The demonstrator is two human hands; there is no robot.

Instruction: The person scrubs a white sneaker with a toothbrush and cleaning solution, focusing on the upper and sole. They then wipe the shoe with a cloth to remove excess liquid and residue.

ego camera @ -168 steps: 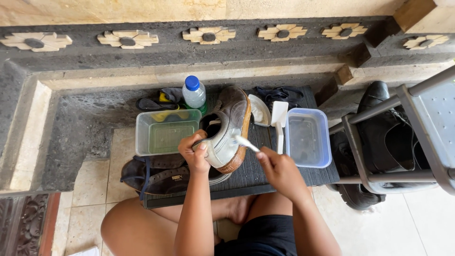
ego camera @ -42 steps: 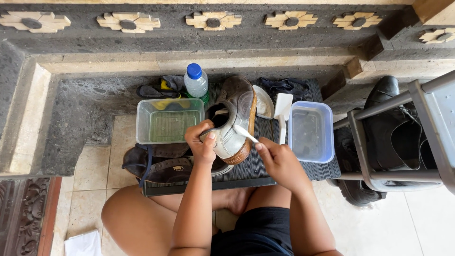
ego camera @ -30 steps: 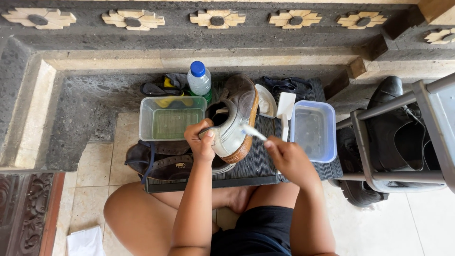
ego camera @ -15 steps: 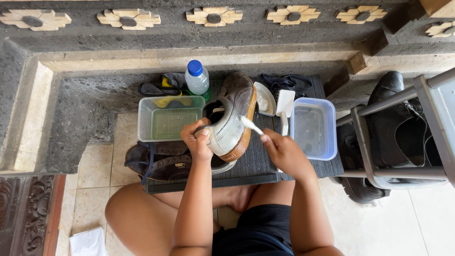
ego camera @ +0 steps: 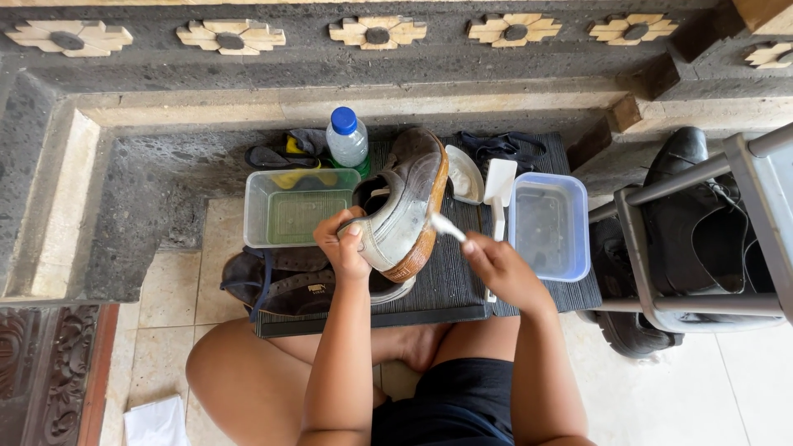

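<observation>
My left hand point(ego camera: 344, 245) grips a worn grey shoe point(ego camera: 405, 205) by its heel, holding it tilted on its side with the brown sole edge facing right. Fingers of my right hand point(ego camera: 496, 265) are closed on a small white brush point(ego camera: 447, 227), its head touching the sole edge of the shoe. A second dark shoe point(ego camera: 291, 282) lies flat below the held one, on a black ribbed mat point(ego camera: 450, 286). My bare knees sit under the mat's near edge.
A clear tub point(ego camera: 296, 207) with greenish water stands left of the shoe, a blue-rimmed tub point(ego camera: 549, 225) right. A blue-capped bottle point(ego camera: 348, 139), a white scraper point(ego camera: 500, 186) and a white dish point(ego camera: 463, 175) lie behind. A metal rack point(ego camera: 695, 241) with black shoes stands right; a stone ledge point(ego camera: 347, 97) lies ahead.
My right hand has shifted the brush slightly back and forth along the shoe's sole edge. The left hand keeps its hold on the shoe, which stays tilted in place.
</observation>
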